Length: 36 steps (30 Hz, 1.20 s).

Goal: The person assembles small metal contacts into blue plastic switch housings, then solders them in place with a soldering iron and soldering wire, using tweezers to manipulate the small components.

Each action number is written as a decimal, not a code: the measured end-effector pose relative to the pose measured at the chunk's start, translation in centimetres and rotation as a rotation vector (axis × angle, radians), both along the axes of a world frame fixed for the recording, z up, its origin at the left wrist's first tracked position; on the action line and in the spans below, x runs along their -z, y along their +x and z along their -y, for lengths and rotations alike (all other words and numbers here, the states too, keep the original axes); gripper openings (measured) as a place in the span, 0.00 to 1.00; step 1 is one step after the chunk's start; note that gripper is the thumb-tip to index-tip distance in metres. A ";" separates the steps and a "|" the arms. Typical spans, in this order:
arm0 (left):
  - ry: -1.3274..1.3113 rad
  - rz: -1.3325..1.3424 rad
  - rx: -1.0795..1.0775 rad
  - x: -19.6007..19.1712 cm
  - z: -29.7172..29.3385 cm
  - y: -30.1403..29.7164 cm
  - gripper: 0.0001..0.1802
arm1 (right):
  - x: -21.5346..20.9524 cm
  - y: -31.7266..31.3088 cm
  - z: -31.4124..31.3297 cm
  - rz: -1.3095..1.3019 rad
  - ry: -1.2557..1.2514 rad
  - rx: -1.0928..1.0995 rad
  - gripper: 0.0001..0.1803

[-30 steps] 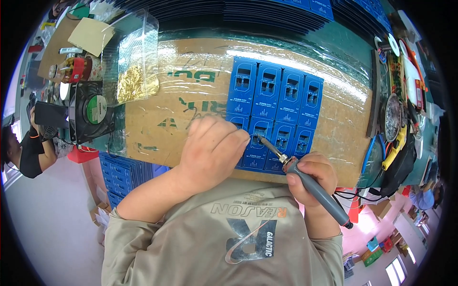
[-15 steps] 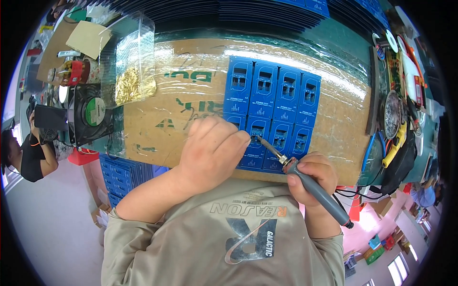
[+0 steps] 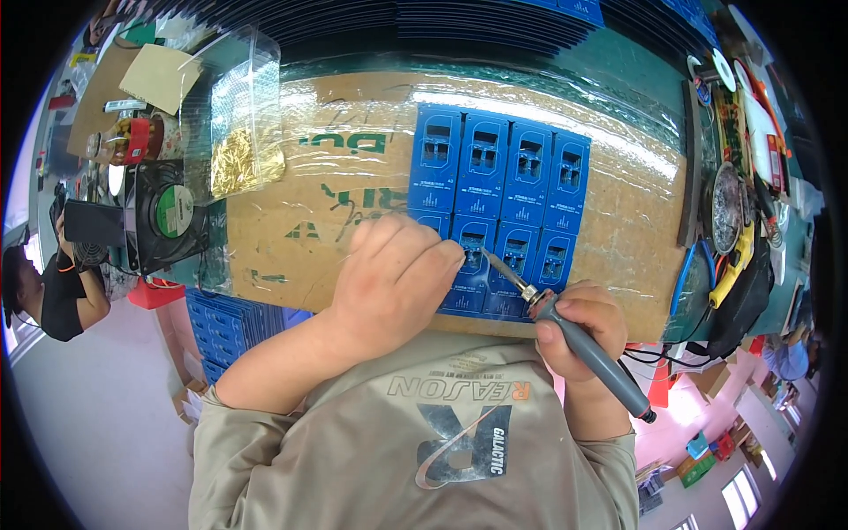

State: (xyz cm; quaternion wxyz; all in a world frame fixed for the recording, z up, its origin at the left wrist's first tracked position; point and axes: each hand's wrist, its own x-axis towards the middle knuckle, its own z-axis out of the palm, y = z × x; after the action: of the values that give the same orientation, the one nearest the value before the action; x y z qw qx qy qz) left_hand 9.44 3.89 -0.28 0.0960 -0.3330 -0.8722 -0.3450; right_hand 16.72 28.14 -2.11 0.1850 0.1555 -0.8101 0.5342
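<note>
A panel of blue circuit boards (image 3: 477,193), joined in two rows with cut-out slots, lies on cardboard in front of me. My left hand (image 3: 395,274) rests over its lower left part, thumb and fingers pinched at a slot in the lower row. Whatever sits between those fingertips is too small to make out. Held like a pen in my right hand (image 3: 583,329) is a soldering iron (image 3: 594,360) with a grey handle. Its metal tip points up and left, just right of my left fingertips, over the same board.
Gold-coloured small metal pieces (image 3: 243,163) fill part of a clear plastic box (image 3: 269,84). A black fan (image 3: 168,212) stands at the left by a jar (image 3: 132,139). Blue board stacks (image 3: 495,35) line the back. Yellow-handled pliers (image 3: 731,278) lie right; another person (image 3: 62,291) is far left.
The soldering iron's tip has drawn back slightly to the right from my left fingertips. The board panel has shifted a little to the left in the picture. My left hand stays nearly still.
</note>
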 end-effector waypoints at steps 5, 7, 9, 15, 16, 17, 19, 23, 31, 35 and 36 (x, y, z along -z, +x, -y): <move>-0.017 0.005 0.011 -0.1 -0.5 -0.3 0.11 | -0.3 -0.3 -0.2 -0.009 0.038 -0.007 0.21; -0.010 -0.006 0.018 0.0 -0.5 -0.3 0.11 | -0.3 -0.2 -0.2 -0.009 0.042 -0.010 0.21; -0.015 -0.003 0.022 0.1 -0.5 -0.2 0.12 | -0.2 -0.2 -0.1 -0.013 0.040 -0.011 0.21; -0.038 -0.003 0.033 0.0 -0.4 -0.2 0.12 | -0.2 -0.2 -0.1 -0.026 0.045 -0.012 0.21; -0.043 -0.007 0.031 0.1 -0.4 -0.1 0.12 | -0.2 -0.2 -0.1 -0.026 0.045 -0.015 0.21; -0.045 -0.007 0.029 0.1 -0.3 -0.1 0.12 | -0.2 -0.2 -0.1 -0.027 0.043 -0.016 0.21; -0.035 0.004 0.036 0.1 -0.2 -0.1 0.12 | -0.3 0.0 -0.2 -0.002 0.018 -0.021 0.21; -0.037 -0.001 0.036 -0.1 0.1 0.1 0.13 | -0.3 0.0 -0.1 -0.016 0.016 -0.019 0.20; -0.050 0.003 0.056 -0.2 0.4 0.4 0.13 | -0.5 -0.2 0.2 -0.027 0.031 -0.039 0.19; -0.049 0.008 0.058 -0.1 0.4 0.5 0.13 | -0.5 -0.2 0.3 -0.041 0.032 -0.040 0.19; -0.052 0.011 0.063 -0.2 0.4 0.5 0.13 | -0.5 -0.3 0.2 -0.041 0.036 -0.045 0.20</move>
State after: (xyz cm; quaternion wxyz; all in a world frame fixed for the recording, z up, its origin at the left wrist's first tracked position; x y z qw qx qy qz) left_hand 9.89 3.51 -0.12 0.0716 -0.3608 -0.8706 -0.3267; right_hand 16.46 27.90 -1.63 0.1869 0.1878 -0.8118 0.5203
